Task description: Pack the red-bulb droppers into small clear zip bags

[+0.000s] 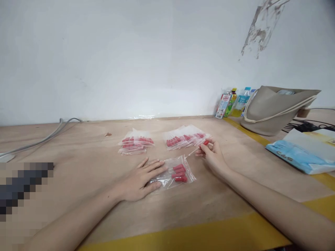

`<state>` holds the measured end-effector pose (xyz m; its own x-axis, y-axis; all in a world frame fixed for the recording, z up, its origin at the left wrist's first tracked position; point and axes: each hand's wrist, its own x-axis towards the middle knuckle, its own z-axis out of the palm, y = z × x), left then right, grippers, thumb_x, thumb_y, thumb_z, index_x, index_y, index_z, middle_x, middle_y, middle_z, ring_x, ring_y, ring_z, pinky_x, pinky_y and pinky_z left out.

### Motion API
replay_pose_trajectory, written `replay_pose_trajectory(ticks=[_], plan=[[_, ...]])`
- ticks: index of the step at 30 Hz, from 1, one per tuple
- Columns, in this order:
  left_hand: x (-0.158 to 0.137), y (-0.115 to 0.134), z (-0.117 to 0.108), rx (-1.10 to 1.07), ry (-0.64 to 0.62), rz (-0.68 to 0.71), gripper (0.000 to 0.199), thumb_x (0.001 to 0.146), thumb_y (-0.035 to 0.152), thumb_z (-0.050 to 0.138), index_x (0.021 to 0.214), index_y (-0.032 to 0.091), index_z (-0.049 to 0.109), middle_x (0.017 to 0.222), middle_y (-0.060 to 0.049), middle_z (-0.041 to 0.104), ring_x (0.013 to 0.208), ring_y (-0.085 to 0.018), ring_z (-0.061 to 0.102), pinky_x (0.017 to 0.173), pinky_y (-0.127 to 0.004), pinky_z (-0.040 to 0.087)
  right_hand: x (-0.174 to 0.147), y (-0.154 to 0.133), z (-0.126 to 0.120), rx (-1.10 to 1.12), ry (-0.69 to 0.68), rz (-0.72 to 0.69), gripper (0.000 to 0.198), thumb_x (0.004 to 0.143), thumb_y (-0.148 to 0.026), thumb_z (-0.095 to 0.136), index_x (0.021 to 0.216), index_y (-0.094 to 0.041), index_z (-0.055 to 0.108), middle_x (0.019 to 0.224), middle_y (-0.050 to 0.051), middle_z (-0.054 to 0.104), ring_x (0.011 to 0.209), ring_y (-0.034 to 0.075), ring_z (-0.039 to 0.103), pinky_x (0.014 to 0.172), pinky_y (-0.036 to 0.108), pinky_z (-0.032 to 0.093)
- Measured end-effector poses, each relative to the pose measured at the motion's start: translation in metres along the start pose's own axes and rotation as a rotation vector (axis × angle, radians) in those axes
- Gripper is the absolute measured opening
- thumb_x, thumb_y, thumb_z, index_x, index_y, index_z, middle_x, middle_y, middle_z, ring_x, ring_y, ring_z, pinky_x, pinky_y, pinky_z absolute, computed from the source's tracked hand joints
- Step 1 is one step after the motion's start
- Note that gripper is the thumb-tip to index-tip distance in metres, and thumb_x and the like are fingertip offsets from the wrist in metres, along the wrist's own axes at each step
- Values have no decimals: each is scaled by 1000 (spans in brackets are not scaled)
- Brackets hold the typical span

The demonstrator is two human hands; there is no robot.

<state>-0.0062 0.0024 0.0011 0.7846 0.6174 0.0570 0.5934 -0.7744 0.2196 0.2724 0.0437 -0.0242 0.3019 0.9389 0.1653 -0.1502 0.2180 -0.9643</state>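
Pressing down at the lower centre of the frame, beyond the yellow tape [183, 235] along the bottom edge, my left hand [137, 179] lies palm down with its fingers spread; it grips nothing and simply covers the left end of a clear zip bag [167, 182]. Inside that bag, towards its right end, I count what look like four red handles [179, 170] lying side by side, their thin shafts running back under my fingers. I can't tell whether the zip edge on the right is parted. Just right of it, my right hand [214, 157] is closed in a pinch, thumb against fingers, on one loose red-handled piece [206, 142] whose pale shaft slants down towards the bag.

Farther up, two piles of bags with red handles inside lie on the brown tabletop [104, 158]: the left pile [136, 142] at centre and the right pile [183, 137] beside it. I'd judge those bags done with, leaving this near bag and the piece in my fingers unfinished; the exact count in the piles is too blurred to give.

Towards the right edge sits a blue packet [288, 153], and behind it a grey tote [269, 113].
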Motion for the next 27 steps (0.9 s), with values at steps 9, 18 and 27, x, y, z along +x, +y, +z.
replay_pose_trajectory(ticks=[9,18,27], plan=[[0,2,-2,4,-28,-14,51,93,44,31,140,33,14,145,1,22,133,-22,19,108,-50,5,-10,-6,-1,19,-109,18,46,62,-43,64,92,-23,36,67,-6,55,56,11,60,58,29,51],[0,2,-2,23,-35,-25,51,93,44,30,140,32,13,145,2,22,133,-20,18,109,-49,5,-13,-1,0,-18,-108,-23,49,62,-49,64,91,-23,35,69,-5,56,58,12,59,60,31,50],[1,3,-1,19,-17,-23,52,93,45,30,140,33,11,145,1,22,133,-21,18,109,-49,7,-19,-1,1,-247,-456,-11,33,65,-43,67,78,-19,48,76,0,61,69,12,57,68,28,45]])
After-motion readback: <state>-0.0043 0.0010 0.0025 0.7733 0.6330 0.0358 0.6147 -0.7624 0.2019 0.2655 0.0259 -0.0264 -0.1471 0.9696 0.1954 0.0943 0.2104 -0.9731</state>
